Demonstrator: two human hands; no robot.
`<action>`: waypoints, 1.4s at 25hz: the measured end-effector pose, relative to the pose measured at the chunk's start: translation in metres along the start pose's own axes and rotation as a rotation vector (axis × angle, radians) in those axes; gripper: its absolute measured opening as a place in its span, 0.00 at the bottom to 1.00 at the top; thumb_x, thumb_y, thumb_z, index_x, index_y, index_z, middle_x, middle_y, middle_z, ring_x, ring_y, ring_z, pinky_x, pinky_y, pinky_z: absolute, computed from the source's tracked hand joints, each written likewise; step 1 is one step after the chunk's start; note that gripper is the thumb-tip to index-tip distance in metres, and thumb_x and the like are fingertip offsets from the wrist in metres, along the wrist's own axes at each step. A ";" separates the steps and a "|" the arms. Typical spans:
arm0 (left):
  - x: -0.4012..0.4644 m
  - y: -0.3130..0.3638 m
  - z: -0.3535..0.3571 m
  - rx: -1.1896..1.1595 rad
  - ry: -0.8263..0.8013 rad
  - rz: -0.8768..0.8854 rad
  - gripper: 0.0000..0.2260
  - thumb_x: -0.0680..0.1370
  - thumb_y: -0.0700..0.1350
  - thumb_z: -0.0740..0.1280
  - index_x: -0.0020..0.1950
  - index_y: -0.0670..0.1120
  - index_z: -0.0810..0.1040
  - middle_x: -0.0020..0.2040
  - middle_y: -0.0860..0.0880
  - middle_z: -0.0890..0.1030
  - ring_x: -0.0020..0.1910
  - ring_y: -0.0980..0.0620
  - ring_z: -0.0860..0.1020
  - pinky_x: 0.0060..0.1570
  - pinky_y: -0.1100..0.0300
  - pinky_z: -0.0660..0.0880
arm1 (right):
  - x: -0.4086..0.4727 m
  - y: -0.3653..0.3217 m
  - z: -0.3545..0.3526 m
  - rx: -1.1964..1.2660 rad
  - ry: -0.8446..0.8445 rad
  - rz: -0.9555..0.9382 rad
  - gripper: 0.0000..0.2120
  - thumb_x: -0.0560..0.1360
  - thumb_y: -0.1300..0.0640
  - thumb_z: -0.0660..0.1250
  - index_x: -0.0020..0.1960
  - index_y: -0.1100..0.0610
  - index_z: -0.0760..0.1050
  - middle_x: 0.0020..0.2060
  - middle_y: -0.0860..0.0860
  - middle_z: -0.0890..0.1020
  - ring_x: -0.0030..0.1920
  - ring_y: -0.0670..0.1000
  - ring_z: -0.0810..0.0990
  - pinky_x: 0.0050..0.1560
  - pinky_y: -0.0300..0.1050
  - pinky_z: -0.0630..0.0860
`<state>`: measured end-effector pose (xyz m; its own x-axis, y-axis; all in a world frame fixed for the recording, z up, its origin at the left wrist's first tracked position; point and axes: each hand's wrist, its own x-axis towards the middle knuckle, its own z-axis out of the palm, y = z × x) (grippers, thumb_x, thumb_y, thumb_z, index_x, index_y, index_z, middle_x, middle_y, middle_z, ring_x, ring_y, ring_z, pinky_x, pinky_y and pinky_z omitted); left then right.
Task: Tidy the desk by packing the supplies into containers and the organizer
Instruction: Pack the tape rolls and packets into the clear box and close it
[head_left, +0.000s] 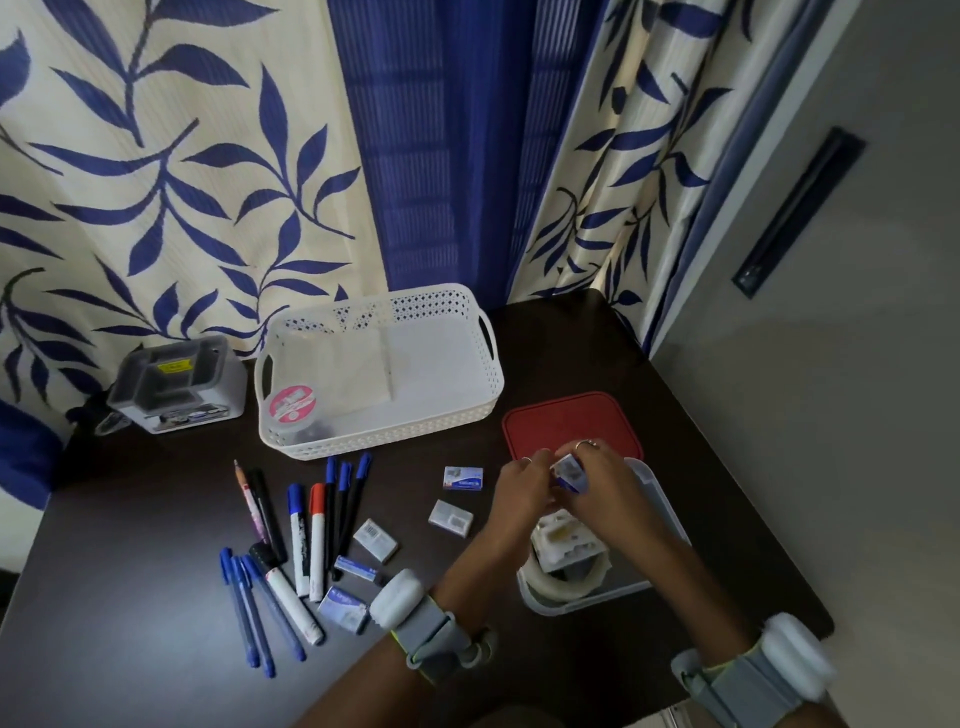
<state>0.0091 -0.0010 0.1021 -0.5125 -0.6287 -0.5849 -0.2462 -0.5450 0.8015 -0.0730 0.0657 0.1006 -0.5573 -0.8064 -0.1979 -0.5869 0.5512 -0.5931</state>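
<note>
both hands, left (522, 491) and right (597, 486), pinch one small box (570, 472) above the tub (660, 499), seemingly ready to drop it in.

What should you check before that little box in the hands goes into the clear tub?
1. Box held firmly: ok, left hand and right hand both pinch the small staple box.
2. Clear tub open: ok, its red lid lies behind it on the desk.
3. Room in the tub: cannot tell, the tape roll and a white item fill the near end; arms hide the rest.
4. Box closed: cannot tell.
5. More boxes waiting: ok, several lie left of the hands.
</note>
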 end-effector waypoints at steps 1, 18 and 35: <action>0.003 -0.003 0.007 0.025 -0.016 -0.014 0.13 0.79 0.43 0.58 0.36 0.45 0.75 0.35 0.48 0.78 0.35 0.52 0.77 0.40 0.60 0.74 | -0.002 0.007 -0.003 -0.013 0.017 0.053 0.16 0.73 0.58 0.70 0.59 0.56 0.73 0.56 0.50 0.76 0.54 0.50 0.78 0.49 0.39 0.76; 0.010 -0.032 0.025 0.053 -0.107 -0.144 0.11 0.79 0.43 0.57 0.51 0.42 0.79 0.40 0.50 0.79 0.39 0.56 0.78 0.33 0.68 0.75 | 0.004 0.051 0.027 -0.092 -0.010 0.494 0.10 0.77 0.59 0.61 0.54 0.64 0.75 0.51 0.61 0.80 0.51 0.59 0.79 0.48 0.49 0.74; 0.010 -0.008 -0.020 -0.083 -0.031 0.077 0.11 0.80 0.39 0.56 0.44 0.45 0.78 0.43 0.47 0.80 0.43 0.53 0.78 0.43 0.64 0.75 | 0.008 -0.002 -0.010 -0.232 0.007 0.312 0.12 0.78 0.53 0.61 0.36 0.54 0.72 0.30 0.48 0.75 0.31 0.46 0.74 0.33 0.41 0.70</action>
<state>0.0226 -0.0143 0.0875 -0.5528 -0.6537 -0.5168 -0.1364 -0.5408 0.8300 -0.0824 0.0604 0.1078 -0.7338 -0.5911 -0.3348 -0.5053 0.8044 -0.3125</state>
